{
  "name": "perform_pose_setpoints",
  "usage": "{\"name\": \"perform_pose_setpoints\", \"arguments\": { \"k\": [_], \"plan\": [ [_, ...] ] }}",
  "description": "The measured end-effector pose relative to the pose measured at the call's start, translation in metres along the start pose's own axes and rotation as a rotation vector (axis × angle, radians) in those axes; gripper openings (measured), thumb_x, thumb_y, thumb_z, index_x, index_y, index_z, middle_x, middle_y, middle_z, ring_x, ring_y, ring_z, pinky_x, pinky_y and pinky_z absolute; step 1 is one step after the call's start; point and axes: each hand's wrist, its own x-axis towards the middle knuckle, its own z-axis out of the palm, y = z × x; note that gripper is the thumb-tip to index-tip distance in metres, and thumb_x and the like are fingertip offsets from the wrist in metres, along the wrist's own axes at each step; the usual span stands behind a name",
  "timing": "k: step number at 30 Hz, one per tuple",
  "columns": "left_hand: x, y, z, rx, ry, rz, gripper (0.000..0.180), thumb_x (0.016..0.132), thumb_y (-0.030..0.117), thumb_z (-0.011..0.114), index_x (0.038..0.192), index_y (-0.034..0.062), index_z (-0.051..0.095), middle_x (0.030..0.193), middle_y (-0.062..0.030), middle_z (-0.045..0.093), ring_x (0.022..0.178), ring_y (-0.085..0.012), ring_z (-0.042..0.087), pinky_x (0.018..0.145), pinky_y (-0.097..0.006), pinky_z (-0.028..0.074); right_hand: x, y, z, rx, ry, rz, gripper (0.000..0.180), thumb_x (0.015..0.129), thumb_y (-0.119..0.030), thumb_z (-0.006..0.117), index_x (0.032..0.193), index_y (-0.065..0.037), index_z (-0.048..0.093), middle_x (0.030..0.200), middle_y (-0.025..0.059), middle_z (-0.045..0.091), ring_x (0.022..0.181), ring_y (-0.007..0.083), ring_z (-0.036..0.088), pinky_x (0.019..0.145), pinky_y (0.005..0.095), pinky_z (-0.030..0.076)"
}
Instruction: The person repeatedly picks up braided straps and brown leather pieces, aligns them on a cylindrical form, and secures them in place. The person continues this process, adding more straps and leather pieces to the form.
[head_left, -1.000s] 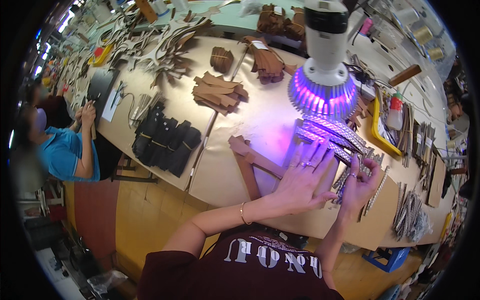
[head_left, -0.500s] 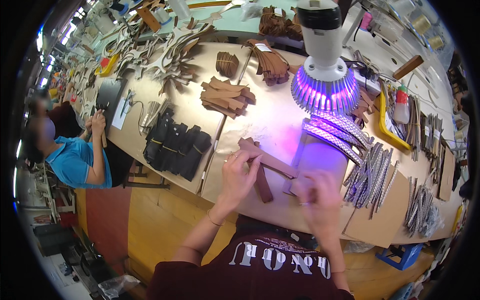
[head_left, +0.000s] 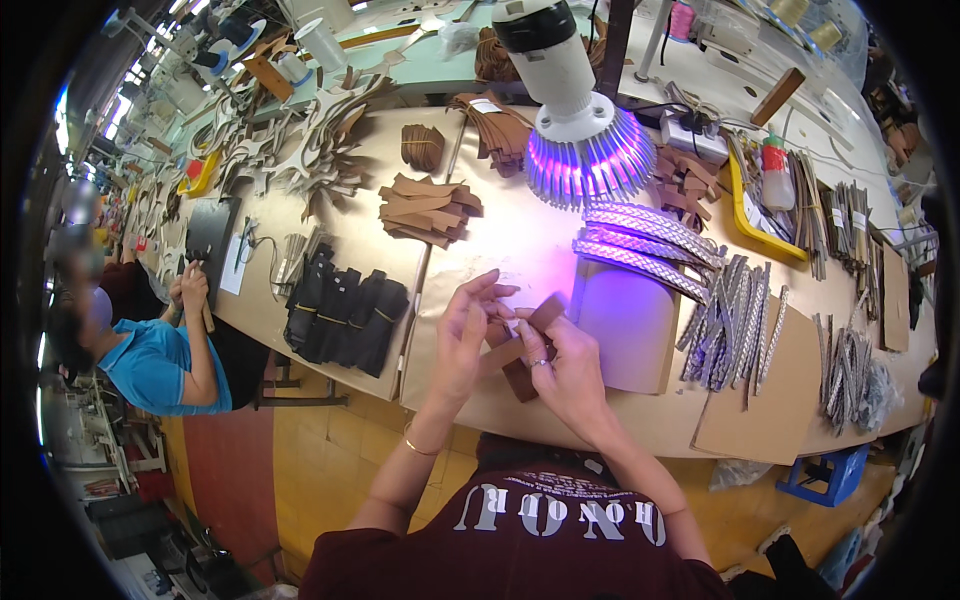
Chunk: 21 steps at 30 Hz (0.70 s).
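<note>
A brown leather strip (head_left: 502, 355) runs between my two hands, above the near part of the table. My right hand (head_left: 567, 368), with a ring on one finger, is closed in a pinch on it, and the strip's far end stands up past the fingertips. My left hand (head_left: 462, 340) is at the strip's left side, some fingers loosely stretched, the fingertips meeting the right hand's at a small pale bit. Its exact grip is partly hidden. Another brown strip (head_left: 519, 383) lies on the table beneath. To the right is a brown board (head_left: 625, 340) with braided silver straps (head_left: 640, 243) across its far edge.
A lit purple lamp (head_left: 590, 150) hangs over the far side of the work area. Brown strip piles (head_left: 430, 210) and black bundles (head_left: 345, 315) lie left. More braided straps (head_left: 735, 320) and a yellow tray (head_left: 750, 225) are right. A co-worker in blue (head_left: 165, 365) sits left.
My right hand has come left to meet my left hand, now pinching the brown strip. The strip has been lifted and turned. The whole view has shifted slightly.
</note>
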Motion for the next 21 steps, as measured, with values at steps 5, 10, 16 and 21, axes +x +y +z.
{"name": "perform_pose_setpoints", "arguments": {
  "k": [5, 10, 16, 21],
  "plan": [
    [-0.019, -0.014, -0.007, 0.820, -0.094, 0.305, 0.049, 0.088, 0.032, 0.070, 0.123, 0.0002, 0.058, 0.111, -0.0156, 0.063, 0.101, -0.0303, 0.061, 0.093, -0.044, 0.043, -0.003, 0.004, -0.009, 0.384, -0.047, 0.319, 0.022, 0.098, -0.009, 0.057, 0.115, 0.003, 0.064, 0.088, 0.0049, 0.067, 0.068, 0.0067, 0.060, 0.058, 0.0243, 0.049],
    [-0.031, -0.013, -0.008, 0.622, -0.139, -0.107, 0.022, 0.087, 0.009, 0.068, 0.107, -0.0007, 0.068, 0.085, -0.0118, 0.069, 0.078, -0.0204, 0.066, 0.069, -0.030, 0.048, 0.004, -0.015, -0.034, 0.600, -0.044, 0.252, 0.025, 0.098, -0.014, 0.059, 0.117, 0.001, 0.064, 0.090, 0.0047, 0.069, 0.067, 0.0040, 0.055, 0.062, 0.0187, 0.044],
    [-0.021, 0.010, -0.006, 0.707, -0.081, 0.138, 0.023, 0.085, 0.000, 0.064, 0.107, 0.0049, 0.070, 0.098, -0.0103, 0.070, 0.082, -0.0195, 0.067, 0.066, -0.026, 0.049, -0.014, -0.032, -0.117, 0.403, 0.421, 0.028, 0.024, 0.100, -0.010, 0.054, 0.119, 0.001, 0.062, 0.080, -0.0014, 0.059, 0.069, 0.0043, 0.053, 0.065, 0.0185, 0.043],
    [0.033, -0.010, -0.009, 1.314, -0.282, 0.749, 0.043, 0.079, 0.003, 0.064, 0.121, 0.0115, 0.065, 0.128, -0.0084, 0.060, 0.117, -0.0281, 0.057, 0.102, -0.041, 0.041, -0.039, -0.031, -0.159, 0.334, 0.314, 0.014, 0.022, 0.102, -0.017, 0.052, 0.107, 0.000, 0.064, 0.080, -0.0013, 0.057, 0.069, 0.0031, 0.048, 0.065, 0.0168, 0.039]
  ]
}}
